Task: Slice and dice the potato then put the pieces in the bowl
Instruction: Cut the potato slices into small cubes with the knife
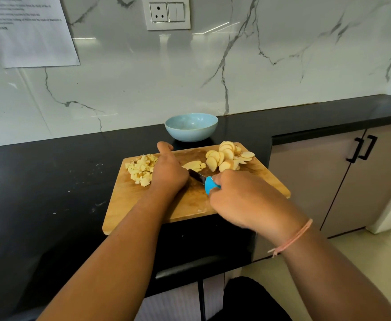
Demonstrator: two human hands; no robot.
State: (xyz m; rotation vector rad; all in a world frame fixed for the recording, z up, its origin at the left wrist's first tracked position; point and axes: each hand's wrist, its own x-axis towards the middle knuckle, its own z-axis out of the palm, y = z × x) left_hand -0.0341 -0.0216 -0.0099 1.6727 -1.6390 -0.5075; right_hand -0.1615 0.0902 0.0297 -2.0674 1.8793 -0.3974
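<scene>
Head view: I see the right hand (243,200) gripping the knife (209,184), the left hand (169,169) over potato slices (194,165) on the board (190,202) — its finger curl I can't tell. The knife lies just beside it — a slip could cut that hand.

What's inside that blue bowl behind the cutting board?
Nothing shows inside the blue bowl: only its bare inner wall is visible. Its near rim hides part of the bottom, so that spot stays unseen.
</scene>
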